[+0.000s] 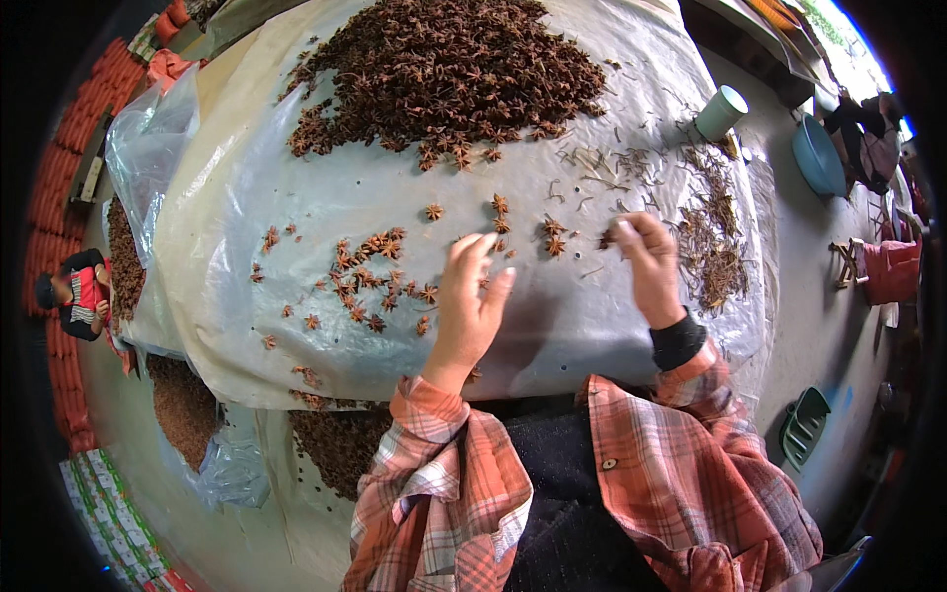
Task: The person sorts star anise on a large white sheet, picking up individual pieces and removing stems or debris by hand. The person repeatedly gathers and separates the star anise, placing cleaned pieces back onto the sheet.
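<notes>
My left hand (pixel 467 307) hovers above the plastic sheet (pixel 518 325), thumb and fingers apart, with nothing seen in it. Several loose star anise pods (pixel 370 277) lie to its left. Farther right, my right hand (pixel 651 259) pinches a dark star anise piece (pixel 606 239) at its fingertips. Between the hands, a few reddish-brown pods (pixel 554 246) rest on the sheet, with more pods (pixel 501 203) just beyond my left fingertips. A large heap of dried star anise (pixel 451 74) covers the far side of the table.
Thin stems (pixel 714 259) are piled along the right edge, near a pale green cup (pixel 721 113). Basins (pixel 817 155) and a green plastic dustpan (pixel 805 428) stand on the right floor. Stuffed red sacks (pixel 55 185) line the left, where another person (pixel 78 294) is.
</notes>
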### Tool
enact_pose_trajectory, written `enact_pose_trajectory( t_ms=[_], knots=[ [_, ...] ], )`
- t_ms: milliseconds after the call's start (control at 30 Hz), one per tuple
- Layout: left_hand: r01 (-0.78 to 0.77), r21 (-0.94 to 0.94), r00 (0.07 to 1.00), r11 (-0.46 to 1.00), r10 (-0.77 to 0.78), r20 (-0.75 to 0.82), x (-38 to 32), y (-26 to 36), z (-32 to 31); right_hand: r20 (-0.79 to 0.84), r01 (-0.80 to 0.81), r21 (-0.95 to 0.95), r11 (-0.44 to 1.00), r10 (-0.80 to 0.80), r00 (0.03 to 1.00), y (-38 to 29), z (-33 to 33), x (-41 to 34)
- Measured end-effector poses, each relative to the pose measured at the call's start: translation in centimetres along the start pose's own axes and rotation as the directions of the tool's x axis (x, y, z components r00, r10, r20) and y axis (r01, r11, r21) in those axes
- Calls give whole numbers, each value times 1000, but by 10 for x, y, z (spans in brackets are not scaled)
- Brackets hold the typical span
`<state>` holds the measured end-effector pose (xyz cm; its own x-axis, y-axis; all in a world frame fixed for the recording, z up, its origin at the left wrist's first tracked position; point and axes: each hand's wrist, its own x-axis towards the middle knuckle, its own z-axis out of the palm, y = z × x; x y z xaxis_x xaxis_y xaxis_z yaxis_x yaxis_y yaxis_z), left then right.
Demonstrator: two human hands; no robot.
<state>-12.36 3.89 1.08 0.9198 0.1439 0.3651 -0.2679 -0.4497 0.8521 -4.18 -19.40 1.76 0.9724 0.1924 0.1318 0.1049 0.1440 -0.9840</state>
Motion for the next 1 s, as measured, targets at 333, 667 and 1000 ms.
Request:
enact_pose_trajectory(
  t_ms=[333,667,1000],
  knots=[
    [234,-126,971,964,-237,-10,2,-8,-5,-83,91,-125,988,-102,991,-22,3,-7],
    [-132,604,978,786,4,209,26,-24,18,269,355,-527,772,-244,932,27,36,9],
    [4,147,992,989,-23,122,4,11,23,493,638,-619,459,-406,770,15,40,-17]
  ],
)
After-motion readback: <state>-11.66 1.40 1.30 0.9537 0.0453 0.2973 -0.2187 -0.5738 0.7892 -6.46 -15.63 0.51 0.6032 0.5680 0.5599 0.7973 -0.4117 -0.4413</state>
